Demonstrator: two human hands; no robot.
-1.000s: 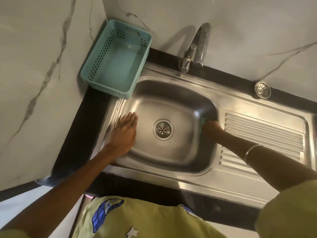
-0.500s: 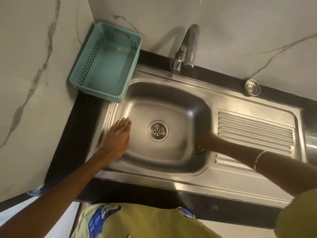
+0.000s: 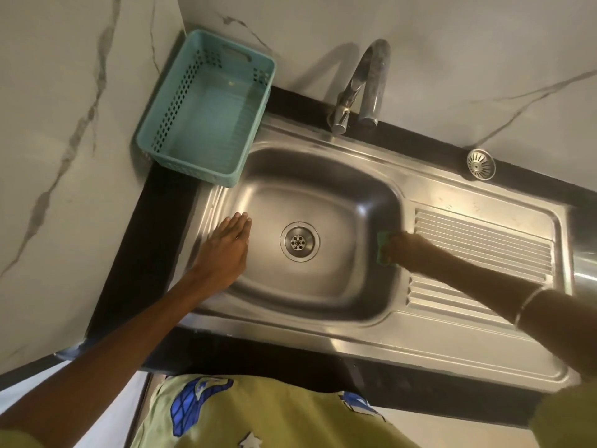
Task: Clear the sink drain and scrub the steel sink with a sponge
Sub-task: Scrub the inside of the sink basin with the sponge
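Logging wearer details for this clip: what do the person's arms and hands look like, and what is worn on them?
Both forearms are bare. The left hand shows no rings or gloves. Above the right hand sits a thin silver bangle. Yellow-green short sleeves match the top with blue print.

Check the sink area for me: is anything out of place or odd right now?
One thing: the drain strainer lies on the black counter edge behind the drainboard, not in the drain, which is open. The teal basket overhangs the sink rim's back left corner.
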